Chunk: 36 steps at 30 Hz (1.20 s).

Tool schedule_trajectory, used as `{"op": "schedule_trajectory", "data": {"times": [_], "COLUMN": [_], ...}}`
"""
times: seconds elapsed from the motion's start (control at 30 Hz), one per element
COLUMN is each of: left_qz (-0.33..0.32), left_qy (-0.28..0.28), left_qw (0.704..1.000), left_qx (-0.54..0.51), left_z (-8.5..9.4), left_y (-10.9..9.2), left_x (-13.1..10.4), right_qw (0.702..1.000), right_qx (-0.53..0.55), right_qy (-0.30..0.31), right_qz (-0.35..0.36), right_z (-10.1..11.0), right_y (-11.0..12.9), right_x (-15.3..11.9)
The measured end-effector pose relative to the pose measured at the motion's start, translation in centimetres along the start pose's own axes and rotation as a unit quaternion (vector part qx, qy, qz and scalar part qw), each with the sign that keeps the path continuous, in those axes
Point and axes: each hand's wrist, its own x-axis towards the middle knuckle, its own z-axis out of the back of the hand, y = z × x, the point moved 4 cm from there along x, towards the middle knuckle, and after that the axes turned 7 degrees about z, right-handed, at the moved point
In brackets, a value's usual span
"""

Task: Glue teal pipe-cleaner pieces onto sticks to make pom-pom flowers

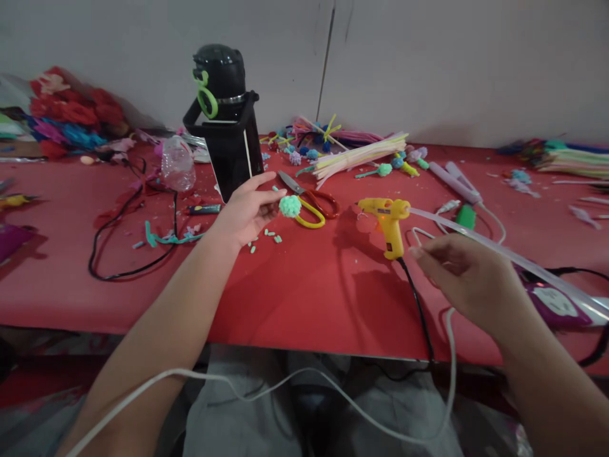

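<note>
My left hand [252, 208] pinches a mint-green fuzzy pompom ball [290, 205] by a short stem between thumb and fingers. Just behind the ball lie scissors [311, 209] with one yellow and one red handle. Small pale green cut bits [277, 238] are scattered below it. A yellow glue gun [390, 222] stands on the red table, with a long clear glue stick [499, 247] out of its rear. To the right of its handle is my right hand [459, 273], fingers loosely bent and apart, with nothing visible in them.
A black bottle [228, 139] in a black carrier stands at the back left, beside a clear plastic bottle [177, 164]. Pipe cleaners [359, 157] and small fuzzy pieces lie along the wall. A lilac hair-straightener-like tool [455, 182] lies right. A white cable [304, 374] crosses my lap.
</note>
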Motion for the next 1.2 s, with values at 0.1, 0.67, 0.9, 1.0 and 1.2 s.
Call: {"op": "schedule_trajectory", "data": {"times": [0.1,0.67,0.9,1.0,1.2], "left_qz": [0.013,-0.319,-0.314,-0.305,-0.308], "left_qy": [0.019,0.039,0.050,0.053,0.069], "left_qw": [1.000,0.901,0.891,0.889,0.886], "left_qx": [0.001,0.293,0.325,0.338,0.338], "left_z": [-0.3,-1.2,-1.9,-1.8,-1.7], "left_y": [0.0,-0.4,-0.1,0.1,0.2], "left_x": [-0.1,-0.3,-0.6,-0.5,-0.4], "right_qw": [0.999,0.951,0.926,0.930,0.952], "right_qx": [-0.039,0.277,0.346,0.335,0.254], "right_qy": [-0.015,0.132,0.145,0.147,0.168], "right_qz": [-0.015,-0.021,-0.033,-0.024,-0.014], "right_z": [-0.4,-8.0,-8.5,-8.4,-8.5], "right_y": [-1.3,2.0,3.1,3.3,2.6], "right_x": [1.1,4.0,3.6,3.7,3.4]}}
